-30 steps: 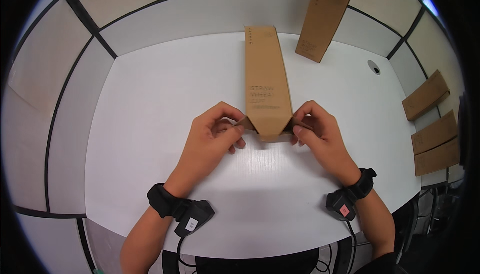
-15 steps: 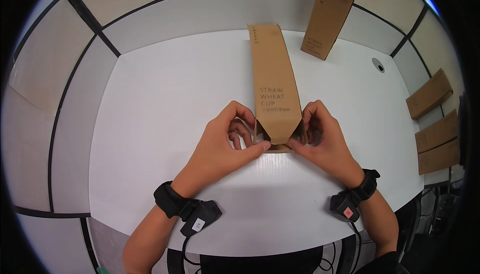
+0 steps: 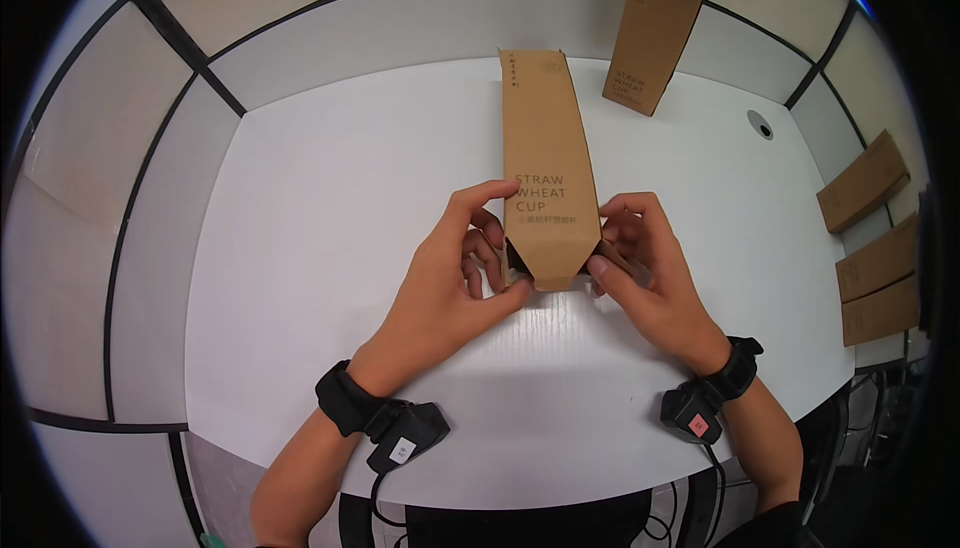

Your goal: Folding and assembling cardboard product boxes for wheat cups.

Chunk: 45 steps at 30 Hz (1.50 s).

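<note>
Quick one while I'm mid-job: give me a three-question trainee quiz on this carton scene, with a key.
1. True or false: both hands grip the near end of the tall brown carton.
2. Where is the second upright carton? A) far right of the table B) near left corner C) on the floor
3. What lies at the right edge of the white table?

Key: 1. True; the left hand and right hand pinch its end flaps. 2. A. 3. A few flattened cartons.
</note>
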### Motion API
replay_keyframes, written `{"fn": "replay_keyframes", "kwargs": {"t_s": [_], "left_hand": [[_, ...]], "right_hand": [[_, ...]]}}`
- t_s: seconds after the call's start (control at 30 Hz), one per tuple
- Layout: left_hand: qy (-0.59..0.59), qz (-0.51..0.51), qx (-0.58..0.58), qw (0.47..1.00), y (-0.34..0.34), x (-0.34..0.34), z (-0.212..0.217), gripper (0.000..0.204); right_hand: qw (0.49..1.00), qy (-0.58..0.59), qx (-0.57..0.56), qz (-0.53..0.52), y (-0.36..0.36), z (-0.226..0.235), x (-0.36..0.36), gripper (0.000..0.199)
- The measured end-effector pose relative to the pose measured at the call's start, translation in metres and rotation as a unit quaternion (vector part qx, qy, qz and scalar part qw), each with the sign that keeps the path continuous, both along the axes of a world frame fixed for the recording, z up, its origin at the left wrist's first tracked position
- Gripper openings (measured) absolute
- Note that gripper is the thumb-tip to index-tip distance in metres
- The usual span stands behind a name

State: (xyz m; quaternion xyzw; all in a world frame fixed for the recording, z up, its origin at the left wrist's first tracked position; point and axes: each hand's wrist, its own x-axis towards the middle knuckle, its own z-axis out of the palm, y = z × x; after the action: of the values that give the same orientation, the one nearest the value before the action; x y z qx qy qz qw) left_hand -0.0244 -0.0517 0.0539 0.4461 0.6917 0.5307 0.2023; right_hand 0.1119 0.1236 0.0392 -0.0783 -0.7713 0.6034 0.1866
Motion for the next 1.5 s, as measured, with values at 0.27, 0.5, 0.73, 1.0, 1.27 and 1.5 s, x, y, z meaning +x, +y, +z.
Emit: {"fn": "replay_keyframes", "kwargs": {"t_s": [0.27,0.5,0.73,1.0,1.27,1.5], "left_hand": [[-0.013,0.01,-0.012,1.0,-0.002,-0.001,-0.003,0.071],[-0.019,-0.004,-0.009,1.0,-0.001,0.001,-0.003,0.068],[-0.023,-0.062,-0.004,0.998,-0.005,0.002,0.001,0.076],[-0.02,-0.092,-0.006,0.996,-0.007,0.0,0.001,0.076],[-0.006,-0.041,-0.021,0.999,-0.003,0.002,0.001,0.07],[-0.011,-0.026,-0.03,0.999,-0.004,0.0,0.0,0.068]], "right_hand": [[0.995,0.014,0.091,0.041,-0.001,0.008,-0.001,0.063],[0.989,0.018,0.146,-0.003,0.001,0.001,-0.002,0.058],[0.987,0.033,0.155,-0.026,0.002,-0.001,-0.002,0.052],[0.987,0.032,0.155,-0.031,0.002,-0.001,0.0,0.053],[0.988,0.031,0.15,-0.026,0.0,0.0,-0.001,0.054],[0.989,0.029,0.144,-0.004,-0.002,0.001,-0.001,0.056]]}}
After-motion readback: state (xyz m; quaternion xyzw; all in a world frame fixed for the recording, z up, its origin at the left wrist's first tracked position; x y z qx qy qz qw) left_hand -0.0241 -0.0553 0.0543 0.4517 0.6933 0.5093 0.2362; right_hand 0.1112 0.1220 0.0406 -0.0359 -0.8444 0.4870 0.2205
